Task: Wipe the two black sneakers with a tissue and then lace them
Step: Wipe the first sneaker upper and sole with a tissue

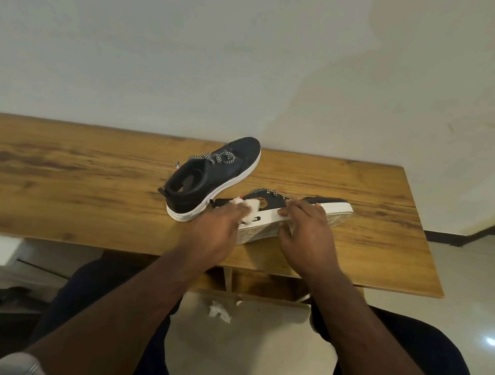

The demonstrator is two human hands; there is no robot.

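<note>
The sneakers sat on a wooden desk (59,167) against a pale wall (254,50), both nearer its right end than its left. The far sneaker (213,180) stood upright on its white sole about midway between the back and front edges, toe toward the back edge, checkered laces (212,157) loose over the tongue. The near sneaker (292,215) lay tipped on its side close to the front edge, its patterned sole facing the person and its toe toward the right end. The right hand (308,236) gripped this sneaker at mid-length, fingers curled over the white sole edge. The left hand (214,232) pressed a white tissue (249,205) against the heel side, fingers bent around it. A crumpled tissue (219,310) lay on the floor (253,356) below the front edge, between the person's knees.
</note>
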